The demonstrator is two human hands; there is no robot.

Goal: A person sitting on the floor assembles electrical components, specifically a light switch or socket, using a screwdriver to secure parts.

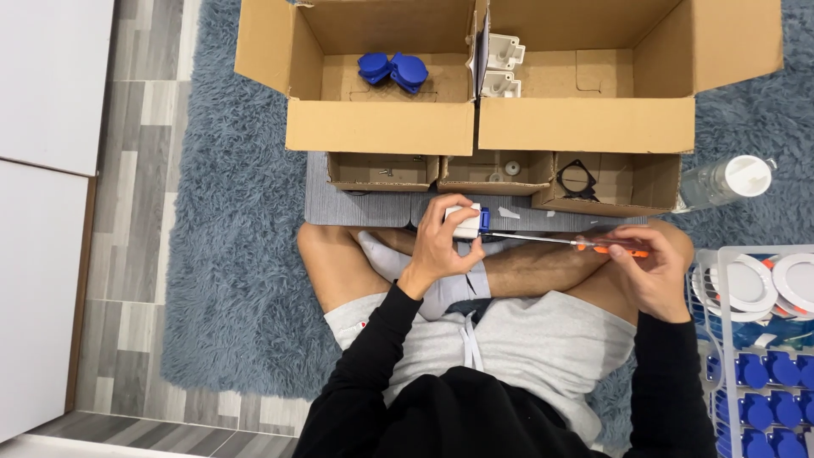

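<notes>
My left hand (441,242) grips a small white box-shaped part with a blue piece on its right end (469,222), held above my crossed legs. My right hand (649,267) holds a screwdriver (577,243) by its orange handle. The metal shaft runs left and its tip meets the blue end of the part. I sit cross-legged on a shaggy grey-blue rug (229,280).
Two large open cardboard boxes stand ahead: the left one (381,127) holds blue caps (393,69), the right one (585,127) white parts (502,64). Three small cardboard trays (500,174) sit before them. A clear bottle (725,181) and a wire basket (759,339) of blue and white parts are at right.
</notes>
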